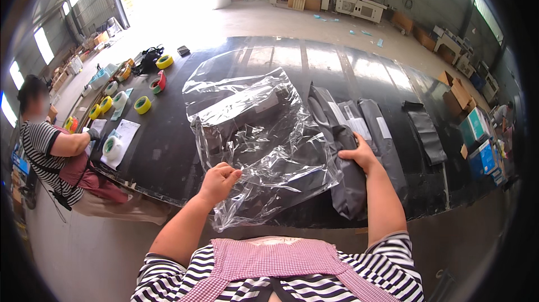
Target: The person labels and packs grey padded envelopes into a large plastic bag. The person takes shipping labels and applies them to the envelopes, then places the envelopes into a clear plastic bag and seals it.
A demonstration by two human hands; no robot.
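My left hand (219, 182) is closed on the near edge of a large clear plastic bag (252, 133) and holds it up over the black table (168, 150). A dark item shows through the plastic near the bag's middle. My right hand (359, 156) grips the side of a dark grey packaged bundle (343, 161) that lies beside the clear bag on its right. Two more grey packages (376, 128) with white labels lie next to it, farther right.
Another person (50, 156) in a striped shirt sits at the table's left end among several rolls of yellow, green and red tape (142, 104) and white papers. A flat dark package (426, 133) lies at the right. Cardboard boxes (477, 128) stand beyond the right edge.
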